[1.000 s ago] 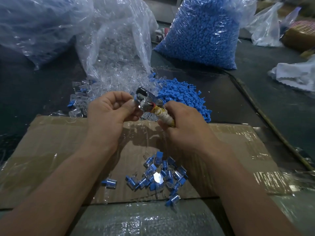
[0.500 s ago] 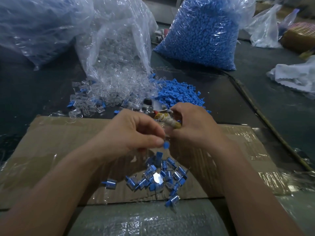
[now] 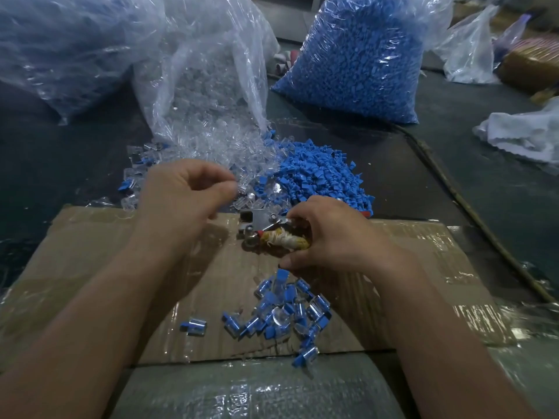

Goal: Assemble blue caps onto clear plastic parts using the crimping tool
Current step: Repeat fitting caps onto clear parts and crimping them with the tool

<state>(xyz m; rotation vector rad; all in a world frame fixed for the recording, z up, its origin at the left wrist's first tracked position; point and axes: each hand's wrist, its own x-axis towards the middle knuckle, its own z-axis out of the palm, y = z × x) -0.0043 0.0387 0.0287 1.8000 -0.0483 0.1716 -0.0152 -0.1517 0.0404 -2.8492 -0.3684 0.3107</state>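
Observation:
My right hand (image 3: 329, 237) grips the crimping tool (image 3: 260, 225) by its yellowish wrapped handle, and the metal head points left over the cardboard's far edge. My left hand (image 3: 187, 198) hovers, blurred, above the loose clear plastic parts (image 3: 211, 146), fingers curled with nothing seen in them. Loose blue caps (image 3: 323, 176) lie heaped just beyond the tool. A pile of assembled clear parts with blue caps (image 3: 281, 313) lies on the cardboard (image 3: 90, 258) below my right hand.
An open clear bag (image 3: 208, 65) spills the clear parts. A full bag of blue caps (image 3: 360, 62) stands at the back, and another large bag (image 3: 57, 46) sits at the far left. A white cloth (image 3: 526, 131) and a thin cable (image 3: 472, 213) are on the right.
My left hand let an assembled piece drop onto the pile, then moved up and left toward the clear parts. My right hand lowered the tool toward the cardboard.

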